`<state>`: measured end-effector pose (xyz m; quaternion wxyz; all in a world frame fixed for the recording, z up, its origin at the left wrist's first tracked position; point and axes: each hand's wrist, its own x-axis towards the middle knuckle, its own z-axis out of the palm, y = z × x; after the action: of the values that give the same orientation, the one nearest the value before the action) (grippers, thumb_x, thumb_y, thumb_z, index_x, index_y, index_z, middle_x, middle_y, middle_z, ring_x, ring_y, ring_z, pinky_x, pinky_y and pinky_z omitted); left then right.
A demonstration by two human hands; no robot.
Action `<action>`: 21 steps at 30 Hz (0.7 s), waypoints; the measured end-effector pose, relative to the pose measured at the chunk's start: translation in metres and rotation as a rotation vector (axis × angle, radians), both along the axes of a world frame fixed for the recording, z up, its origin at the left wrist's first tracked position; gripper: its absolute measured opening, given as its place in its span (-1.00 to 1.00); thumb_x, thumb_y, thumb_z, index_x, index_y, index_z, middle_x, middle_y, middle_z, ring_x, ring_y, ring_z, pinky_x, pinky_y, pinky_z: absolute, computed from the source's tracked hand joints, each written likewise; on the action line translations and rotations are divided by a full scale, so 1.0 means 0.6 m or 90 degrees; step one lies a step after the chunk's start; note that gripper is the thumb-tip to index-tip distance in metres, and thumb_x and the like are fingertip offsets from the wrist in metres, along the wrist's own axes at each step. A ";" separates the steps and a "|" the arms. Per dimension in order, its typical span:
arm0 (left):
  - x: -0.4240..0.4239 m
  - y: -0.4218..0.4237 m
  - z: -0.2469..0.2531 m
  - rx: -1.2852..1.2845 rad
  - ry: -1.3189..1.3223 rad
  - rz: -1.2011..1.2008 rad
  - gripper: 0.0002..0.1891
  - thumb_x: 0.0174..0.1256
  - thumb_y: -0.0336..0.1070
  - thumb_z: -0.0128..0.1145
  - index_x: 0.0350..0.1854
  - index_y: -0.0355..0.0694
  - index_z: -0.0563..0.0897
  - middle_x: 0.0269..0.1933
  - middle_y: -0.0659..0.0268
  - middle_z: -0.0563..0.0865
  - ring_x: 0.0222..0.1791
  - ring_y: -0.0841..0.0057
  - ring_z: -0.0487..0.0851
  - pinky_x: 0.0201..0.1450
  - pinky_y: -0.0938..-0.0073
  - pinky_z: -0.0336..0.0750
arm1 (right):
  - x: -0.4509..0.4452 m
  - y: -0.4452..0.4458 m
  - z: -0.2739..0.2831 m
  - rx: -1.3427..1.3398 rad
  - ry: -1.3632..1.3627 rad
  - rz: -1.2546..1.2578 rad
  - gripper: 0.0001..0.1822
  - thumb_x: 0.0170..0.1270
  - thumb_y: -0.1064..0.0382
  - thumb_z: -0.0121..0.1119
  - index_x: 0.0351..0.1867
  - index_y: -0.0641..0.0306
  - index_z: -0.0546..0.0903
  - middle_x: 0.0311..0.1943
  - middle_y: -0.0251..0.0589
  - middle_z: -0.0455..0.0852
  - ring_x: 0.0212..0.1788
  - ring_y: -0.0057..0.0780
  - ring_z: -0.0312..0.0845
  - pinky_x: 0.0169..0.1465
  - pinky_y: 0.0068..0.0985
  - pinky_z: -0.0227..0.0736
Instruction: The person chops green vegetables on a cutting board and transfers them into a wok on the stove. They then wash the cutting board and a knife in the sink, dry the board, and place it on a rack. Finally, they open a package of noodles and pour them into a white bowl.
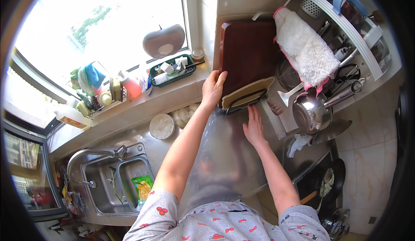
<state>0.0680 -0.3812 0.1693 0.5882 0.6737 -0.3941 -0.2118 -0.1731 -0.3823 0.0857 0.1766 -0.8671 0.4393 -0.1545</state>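
A large dark red-brown cutting board (pixel 248 53) stands upright against the wall in the corner. My left hand (pixel 214 90) grips its left edge, thumb toward the front face. Before its lower part is a smaller beige board (pixel 248 92), upright behind the bars of a black wire rack (pixel 245 101). My right hand (pixel 254 126) has its fingers stretched out flat, with the tips at the rack's lower right; whether they touch it I cannot tell. Below both hands spreads the wet stainless steel countertop (pixel 223 143).
A steel sink (pixel 107 189) with a curved faucet (pixel 81 153) lies at left. On the right are a steel saucepan (pixel 311 113), a hanging white fluffy cloth (pixel 304 43) and a wok (pixel 337 179) on the stove. Bottles and a green tray (pixel 173 80) line the windowsill.
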 end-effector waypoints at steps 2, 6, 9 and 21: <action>0.001 0.002 0.003 -0.001 0.024 -0.017 -0.48 0.50 0.14 0.16 0.17 -0.25 0.65 0.01 0.10 0.79 0.04 0.27 0.73 0.13 0.31 0.53 | -0.015 0.004 -0.015 0.031 0.015 -0.010 -0.07 0.21 0.38 0.34 0.57 0.22 0.10 0.55 0.06 0.13 0.59 0.11 -0.01 0.60 -0.11 0.03; 0.011 0.028 -0.007 -0.040 0.042 -0.037 -0.43 0.52 0.09 0.15 0.38 -0.21 0.52 0.17 0.07 0.74 0.21 0.30 0.69 0.30 0.35 0.49 | -0.030 0.025 -0.031 0.068 0.022 -0.007 -0.07 0.21 0.37 0.34 0.58 0.21 0.10 0.56 0.07 0.11 0.59 0.11 -0.01 0.61 -0.12 0.02; 0.012 0.090 -0.024 -0.065 0.060 -0.024 -0.45 0.53 0.03 0.15 0.37 -0.25 0.51 0.18 0.02 0.73 0.23 0.29 0.68 0.29 0.34 0.50 | -0.037 0.046 -0.050 0.100 0.028 -0.010 -0.08 0.22 0.36 0.34 0.58 0.21 0.10 0.57 0.08 0.10 0.60 0.09 -0.02 0.61 -0.14 0.02; -0.063 0.607 -0.249 0.210 0.330 0.021 -0.61 0.56 -0.21 0.14 0.30 -0.29 0.58 0.10 0.12 0.75 0.12 0.46 0.69 0.20 0.43 0.54 | 0.023 0.095 -0.073 0.124 0.039 0.063 -0.06 0.25 0.36 0.31 0.60 0.15 0.04 0.57 0.06 0.11 0.57 0.06 0.08 0.56 -0.15 0.14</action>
<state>0.0303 -0.0169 0.0202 0.5549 0.6903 -0.1801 -0.4280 -0.1592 -0.3255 0.0422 0.2539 -0.8707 0.4143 -0.0757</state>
